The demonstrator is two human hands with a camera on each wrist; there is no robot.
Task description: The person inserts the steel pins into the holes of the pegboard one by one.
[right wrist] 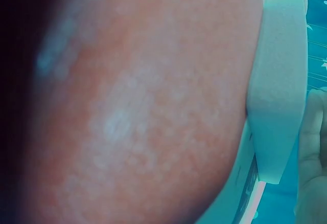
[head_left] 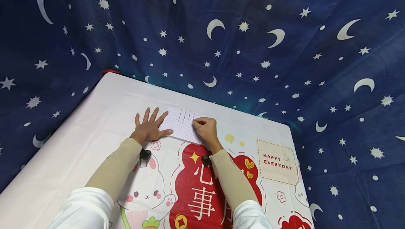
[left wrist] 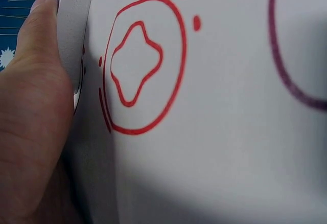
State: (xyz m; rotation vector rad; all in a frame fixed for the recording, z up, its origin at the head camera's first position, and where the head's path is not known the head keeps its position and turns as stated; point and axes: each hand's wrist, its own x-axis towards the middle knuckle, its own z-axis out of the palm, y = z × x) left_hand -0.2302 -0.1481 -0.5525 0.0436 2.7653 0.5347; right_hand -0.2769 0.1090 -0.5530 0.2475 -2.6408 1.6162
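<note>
A white foam-like board [head_left: 181, 131] with a grid of small dots lies on the table. Several thin needles [head_left: 184, 116] stand up from its far part; in the left wrist view, needles [left wrist: 18, 16] look gold-toned. My left hand [head_left: 149, 128] is spread flat at the board's left side, thumb and index finger resting on its edge. My right hand [head_left: 206, 129] is at the right side of the board, thumb and index finger pinching a thin needle that rises above the fingertips. Its lower end is hidden by the fingers.
A printed cloth [head_left: 126, 99] with a rabbit, red shapes and lettering covers the table. Dark blue curtains [head_left: 196, 46] with moons and stars hang close behind the table's far edge and at both sides. Small black wrist cameras [head_left: 145, 154] sit on both sleeved forearms.
</note>
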